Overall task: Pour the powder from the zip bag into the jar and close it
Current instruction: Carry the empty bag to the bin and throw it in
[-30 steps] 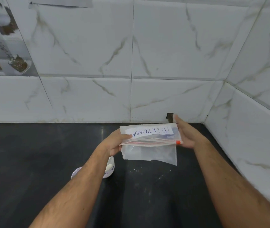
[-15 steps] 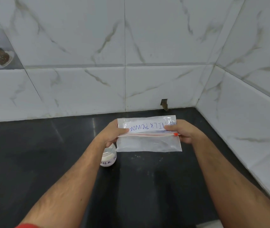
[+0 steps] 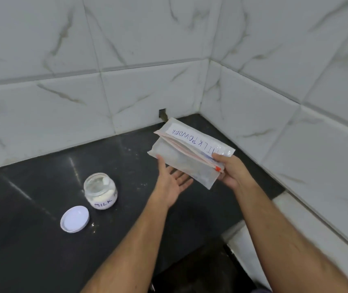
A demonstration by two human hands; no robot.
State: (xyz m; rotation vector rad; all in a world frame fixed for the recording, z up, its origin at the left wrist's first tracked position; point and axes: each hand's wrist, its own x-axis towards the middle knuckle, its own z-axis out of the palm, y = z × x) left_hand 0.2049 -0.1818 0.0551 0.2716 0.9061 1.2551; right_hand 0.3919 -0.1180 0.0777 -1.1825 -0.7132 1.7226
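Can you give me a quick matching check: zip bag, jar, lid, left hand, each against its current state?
Things:
1. zip bag
2. jar
3. lid
4. left hand

States:
A. lying flat on the black counter
B. open, palm up, under the bag
C. gripped at its slider end by the right hand
D. upright, uncovered, some white powder inside

Pairs: 1-C, 2-D, 3-A, 4-B

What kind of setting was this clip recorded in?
Most likely a home kitchen corner. A dark stone countertop meets white marble-look wall tiles, and on it stand a small jar labelled for milk powder and its loose lid. The right hand holds a zip bag marked MILK POWDER.
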